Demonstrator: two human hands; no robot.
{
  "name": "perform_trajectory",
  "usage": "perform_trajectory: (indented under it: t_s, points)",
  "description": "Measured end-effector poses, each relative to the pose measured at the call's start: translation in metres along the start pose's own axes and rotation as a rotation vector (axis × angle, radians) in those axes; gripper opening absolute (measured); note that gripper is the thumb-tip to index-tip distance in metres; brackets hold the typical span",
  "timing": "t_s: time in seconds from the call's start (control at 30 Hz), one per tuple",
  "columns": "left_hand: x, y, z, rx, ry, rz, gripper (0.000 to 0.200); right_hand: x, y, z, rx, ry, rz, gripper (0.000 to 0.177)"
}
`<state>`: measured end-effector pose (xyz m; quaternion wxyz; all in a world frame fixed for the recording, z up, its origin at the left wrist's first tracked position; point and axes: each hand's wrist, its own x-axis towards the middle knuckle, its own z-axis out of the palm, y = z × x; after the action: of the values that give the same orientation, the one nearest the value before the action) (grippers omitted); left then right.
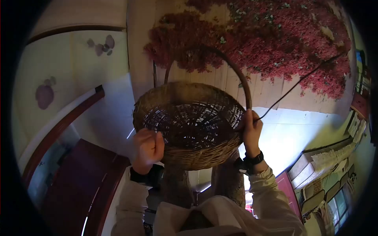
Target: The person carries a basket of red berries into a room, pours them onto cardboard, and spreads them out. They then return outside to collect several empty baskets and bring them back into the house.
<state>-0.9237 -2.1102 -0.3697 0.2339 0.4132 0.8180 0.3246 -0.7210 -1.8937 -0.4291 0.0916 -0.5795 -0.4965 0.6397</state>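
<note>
A round woven wicker basket [201, 157] with a tall arched handle hangs in front of my body, its open top facing me. Light shows through the gaps in its bottom, and nothing lies inside. My right hand [251, 131] is closed around the right foot of the handle at the rim; a thin dark stick [301, 80] extends from beside it to the upper right. At the basket's near left rim, my left hand [149, 147] is closed, with its fingers curled; what it grips, if anything, is hidden.
Red dried plant clusters [275, 47] are spread over a wooden surface [232, 84] beyond the basket. Dark red furniture [78, 185] stands at lower left. A pale sofa [323, 167] and a window [338, 204] are at right.
</note>
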Motion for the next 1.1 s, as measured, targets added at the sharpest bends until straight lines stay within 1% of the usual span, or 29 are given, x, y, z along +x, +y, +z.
perform_trajectory:
  t_s: [0.03,0.1,0.13,0.17,0.2,0.23,0.27,0.3,0.37,0.4,0.43,0.47,0.5,0.53,0.57,0.6,0.63,0.67,0.7,0.73,0.8,0.83,0.9,0.93,0.97,1.0,1.03,1.07,1.1]
  points:
    - [-0.001,-0.036,0.024,-0.003,-0.009,-0.010,0.034,0.015,0.024,0.010,0.018,0.049,-0.046,0.035]
    - [-0.015,-0.115,0.086,0.215,0.073,0.063,0.033,0.065,0.126,0.036,-0.238,0.183,-0.246,0.032]
    - [-0.021,-0.131,0.097,0.239,0.054,0.040,0.033,0.053,0.133,0.037,-0.251,0.189,-0.224,0.032]
    - [-0.015,-0.141,0.102,0.275,0.056,0.028,0.033,0.049,0.127,0.042,-0.099,0.186,-0.143,0.032]
    - [-0.010,-0.148,0.103,0.281,0.065,0.024,0.033,0.049,0.118,0.050,0.057,0.172,-0.064,0.031]
    - [-0.011,-0.141,0.093,0.166,0.022,0.015,0.032,0.039,0.113,0.051,0.085,0.166,0.030,0.029]
    - [-0.016,-0.127,0.080,0.047,-0.024,0.000,0.031,0.025,0.116,0.049,0.018,0.182,0.017,0.029]
    - [-0.012,-0.118,0.067,0.054,-0.012,0.017,0.031,0.033,0.114,0.052,-0.037,0.192,-0.042,0.029]
    - [-0.002,-0.100,0.048,0.122,0.024,0.006,0.031,0.030,0.086,0.049,-0.038,0.217,-0.122,0.030]
    - [0.000,-0.086,0.034,0.123,0.021,0.004,0.031,0.017,0.050,0.047,-0.053,0.209,0.011,0.031]
    - [0.001,-0.068,0.017,-0.008,0.014,-0.024,0.032,0.007,0.037,0.040,-0.046,0.190,0.069,0.033]
    - [0.003,-0.062,0.012,-0.136,0.020,-0.045,0.033,0.008,0.044,0.040,-0.035,0.205,0.088,0.033]
    - [0.004,-0.084,0.034,-0.136,0.025,-0.040,0.033,0.013,0.055,0.043,-0.022,0.220,0.093,0.034]
    - [-0.003,-0.118,0.069,0.035,-0.002,-0.063,0.033,0.029,0.100,0.051,-0.097,0.243,0.052,0.034]
    - [-0.018,-0.135,0.094,0.202,-0.035,-0.091,0.034,0.041,0.149,0.055,-0.181,0.263,0.017,0.034]
    - [-0.024,-0.139,0.102,0.216,-0.073,-0.104,0.034,0.038,0.164,0.057,-0.269,0.386,-0.157,0.039]
    - [-0.014,-0.126,0.086,0.080,0.011,0.081,0.034,0.039,0.160,0.044,-0.063,0.260,0.044,0.039]
    - [-0.008,-0.136,0.090,0.126,0.035,0.085,0.034,0.048,0.152,0.049,0.002,0.230,0.037,0.037]
    - [-0.020,-0.135,0.089,0.160,0.014,0.069,0.034,0.030,0.150,0.048,0.058,0.216,0.077,0.036]
    - [-0.036,-0.125,0.081,0.159,-0.019,0.049,0.034,0.007,0.151,0.046,0.053,0.219,0.115,0.036]
    - [-0.008,-0.138,0.076,0.094,0.022,0.002,0.034,0.037,0.139,0.064,-0.025,0.242,0.006,0.040]
    - [-0.005,-0.134,0.068,0.092,0.027,0.011,0.034,0.035,0.127,0.066,-0.022,0.247,-0.003,0.040]
    - [0.004,-0.127,0.049,0.102,0.033,-0.064,0.034,0.029,0.090,0.068,-0.148,0.183,0.090,0.038]
    - [0.015,-0.110,0.025,0.145,0.010,-0.017,0.034,0.023,0.047,0.065,-0.123,0.132,0.167,0.037]
    - [0.024,-0.076,-0.008,0.123,0.031,-0.048,0.034,0.016,0.019,0.054,-0.048,0.076,0.012,0.034]
    - [0.018,-0.050,-0.037,-0.002,0.030,-0.116,0.034,-0.004,-0.028,0.041,-0.066,0.061,-0.017,0.033]
    - [0.036,-0.003,-0.062,-0.168,0.193,0.051,0.034,-0.021,-0.070,0.032,-0.087,0.044,-0.050,0.032]
    - [0.032,-0.005,-0.063,-0.038,0.066,-0.046,0.035,-0.033,-0.092,0.033,-0.045,0.062,-0.043,0.030]
    - [0.020,-0.011,-0.060,0.092,-0.065,-0.148,0.036,-0.020,-0.061,0.032,-0.188,0.069,-0.125,0.031]
